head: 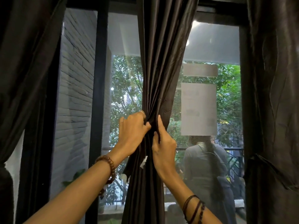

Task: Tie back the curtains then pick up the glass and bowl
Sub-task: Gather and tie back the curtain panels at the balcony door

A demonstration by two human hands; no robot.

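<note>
The middle curtain (159,65) hangs before the window (210,46), gathered into a tight bunch at its waist. The left hand (131,131) grips the bunch from the left, fingers curled into the folds. The right hand (163,143), just beside and slightly lower, pinches the folds from the right, forefinger straight up along the cloth.

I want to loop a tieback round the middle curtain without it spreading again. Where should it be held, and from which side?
Hold the middle curtain at its pinched waist, where the left hand and right hand already bunch the folds. Come from both sides at once, fingers wrapping round: the cloth is narrowest there and fans out wider above and below.
</note>
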